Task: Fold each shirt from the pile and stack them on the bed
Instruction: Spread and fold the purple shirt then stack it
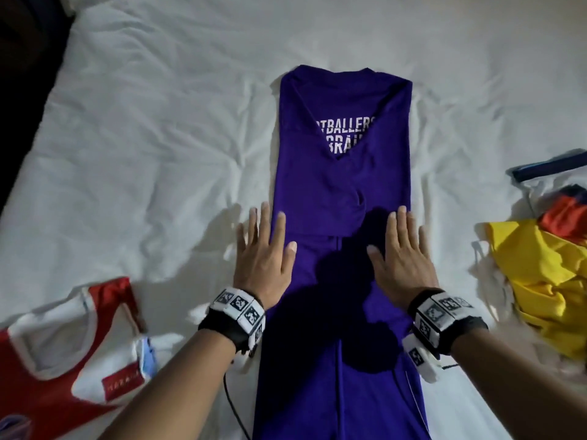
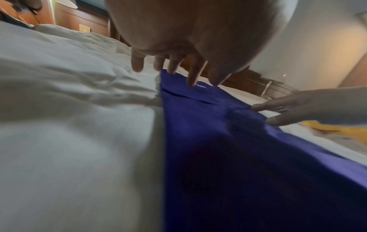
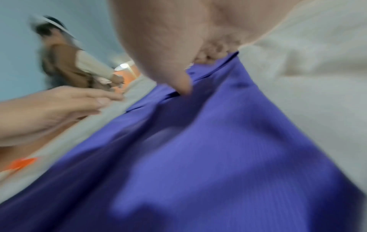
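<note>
While purple shirt (image 1: 343, 192) lies flat — left hand (image 1: 265, 258), right hand (image 1: 403, 262) w/ straight fingers atop.

- A clear plastic bag (image 1: 540, 185) with a dark blue strip along its top lies at the far right of the head view.
- A left wrist band (image 1: 239, 308) and a right wrist band (image 1: 440, 309), both white blocks printed with black square markers on black straps.
- A thin black cable (image 1: 233, 404) trails toward the lower edge.
- Wooden furniture (image 2: 79, 18) stands in the background, bearing a beige wall plate (image 2: 85, 28).
- A second person (image 3: 65, 62), blurred, wears a brown vest over cream sleeves.
- A lit lamp (image 3: 124, 66) glows beside them.
- A pale blue wall (image 3: 17, 47) rises behind.
</note>
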`<state>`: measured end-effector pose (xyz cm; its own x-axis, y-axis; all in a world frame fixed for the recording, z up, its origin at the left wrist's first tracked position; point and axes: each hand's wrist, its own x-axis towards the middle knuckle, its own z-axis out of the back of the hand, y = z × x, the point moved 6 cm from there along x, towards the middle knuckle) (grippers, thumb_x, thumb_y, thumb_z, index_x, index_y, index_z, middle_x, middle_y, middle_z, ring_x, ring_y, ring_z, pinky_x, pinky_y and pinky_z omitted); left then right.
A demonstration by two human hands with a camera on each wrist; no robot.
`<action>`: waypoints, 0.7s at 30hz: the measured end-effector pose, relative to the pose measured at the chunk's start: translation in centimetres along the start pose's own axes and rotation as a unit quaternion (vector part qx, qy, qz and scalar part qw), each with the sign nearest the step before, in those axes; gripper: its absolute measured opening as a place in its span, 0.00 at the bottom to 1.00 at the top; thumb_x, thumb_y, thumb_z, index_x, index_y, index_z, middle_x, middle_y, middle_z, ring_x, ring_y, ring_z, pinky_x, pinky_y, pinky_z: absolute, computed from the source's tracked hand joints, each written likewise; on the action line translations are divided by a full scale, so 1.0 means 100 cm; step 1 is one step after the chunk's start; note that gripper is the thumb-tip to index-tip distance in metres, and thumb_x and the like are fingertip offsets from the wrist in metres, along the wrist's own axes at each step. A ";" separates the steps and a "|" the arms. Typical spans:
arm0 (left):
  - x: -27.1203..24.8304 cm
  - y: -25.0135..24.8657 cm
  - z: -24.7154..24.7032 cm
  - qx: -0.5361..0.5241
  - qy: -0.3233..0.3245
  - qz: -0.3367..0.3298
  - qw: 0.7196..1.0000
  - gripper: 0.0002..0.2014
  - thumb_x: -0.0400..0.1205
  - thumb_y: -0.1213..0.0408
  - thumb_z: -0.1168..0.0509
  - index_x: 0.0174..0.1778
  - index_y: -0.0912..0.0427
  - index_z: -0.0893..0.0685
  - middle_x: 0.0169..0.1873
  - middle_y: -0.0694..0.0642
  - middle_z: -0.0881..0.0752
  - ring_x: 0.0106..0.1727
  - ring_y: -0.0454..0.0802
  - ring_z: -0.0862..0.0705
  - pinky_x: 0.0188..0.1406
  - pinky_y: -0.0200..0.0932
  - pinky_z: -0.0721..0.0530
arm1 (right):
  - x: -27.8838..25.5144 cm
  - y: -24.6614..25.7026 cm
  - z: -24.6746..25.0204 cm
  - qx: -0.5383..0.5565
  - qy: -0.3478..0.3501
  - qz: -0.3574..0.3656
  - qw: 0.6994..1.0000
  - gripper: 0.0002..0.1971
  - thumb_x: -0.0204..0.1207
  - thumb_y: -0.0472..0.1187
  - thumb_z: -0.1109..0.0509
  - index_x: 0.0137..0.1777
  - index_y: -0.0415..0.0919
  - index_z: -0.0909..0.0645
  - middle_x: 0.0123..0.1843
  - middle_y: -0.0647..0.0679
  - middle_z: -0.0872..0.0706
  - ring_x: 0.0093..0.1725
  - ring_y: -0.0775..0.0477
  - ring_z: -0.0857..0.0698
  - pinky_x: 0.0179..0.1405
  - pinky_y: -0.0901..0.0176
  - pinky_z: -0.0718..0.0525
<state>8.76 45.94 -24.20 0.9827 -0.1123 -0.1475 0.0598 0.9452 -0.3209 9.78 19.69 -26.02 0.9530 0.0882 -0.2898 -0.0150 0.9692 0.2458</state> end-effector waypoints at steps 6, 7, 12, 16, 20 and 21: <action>-0.125 -0.055 -0.001 -0.091 -0.010 -0.168 0.981 0.09 0.82 0.59 0.33 0.53 0.56 0.11 0.54 0.53 0.14 0.54 0.57 0.17 0.52 0.59 0.16 | -0.119 0.032 -0.024 0.050 0.010 0.123 0.991 0.26 0.77 0.43 0.34 0.74 0.34 0.20 0.80 0.34 0.24 0.81 0.29 0.27 0.76 0.33 0.23; -0.144 -0.061 -0.004 -0.092 0.014 -0.188 0.978 0.07 0.81 0.59 0.32 0.49 0.55 0.11 0.49 0.52 0.15 0.50 0.56 0.18 0.48 0.57 0.17 | -0.138 0.038 -0.026 0.056 0.012 0.138 0.989 0.22 0.77 0.43 0.35 0.70 0.38 0.17 0.75 0.37 0.19 0.74 0.30 0.20 0.69 0.35 0.17; -0.208 -0.064 -0.023 -0.039 0.154 -0.224 0.962 0.19 0.77 0.43 0.34 0.48 0.56 0.12 0.52 0.53 0.15 0.55 0.55 0.18 0.52 0.56 0.15 | -0.204 0.054 -0.034 0.063 0.027 0.184 0.981 0.12 0.77 0.45 0.39 0.49 0.46 0.13 0.48 0.48 0.16 0.46 0.36 0.15 0.41 0.45 0.15; -0.227 -0.060 -0.030 0.044 0.241 -0.253 0.936 0.38 0.68 0.33 0.34 0.67 0.58 0.17 0.71 0.57 0.21 0.69 0.59 0.23 0.67 0.61 0.21 | -0.231 0.054 -0.041 0.065 0.039 0.186 0.980 0.19 0.81 0.53 0.35 0.58 0.40 0.12 0.57 0.46 0.15 0.54 0.39 0.17 0.56 0.43 0.15; -0.237 -0.057 -0.042 0.110 0.284 -0.252 0.919 0.47 0.63 0.39 0.27 0.76 0.62 0.25 0.77 0.62 0.26 0.75 0.64 0.27 0.74 0.67 0.25 | -0.245 0.055 -0.051 -0.013 0.121 0.244 0.962 0.45 0.70 0.73 0.31 0.71 0.32 0.19 0.69 0.37 0.20 0.67 0.34 0.22 0.75 0.36 0.24; -0.238 -0.060 -0.042 0.115 0.280 -0.248 0.920 0.46 0.63 0.43 0.25 0.75 0.62 0.24 0.76 0.63 0.25 0.74 0.65 0.26 0.74 0.67 0.24 | -0.247 0.055 -0.052 -0.032 0.133 0.255 0.957 0.45 0.68 0.70 0.29 0.73 0.31 0.21 0.70 0.35 0.22 0.67 0.32 0.22 0.76 0.35 0.25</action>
<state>-15.69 41.65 -22.70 0.5835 -0.6273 -0.5158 0.5761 0.7674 -0.2816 -15.42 24.01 -22.34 0.7061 0.6009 -0.3746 -0.4847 0.7959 0.3628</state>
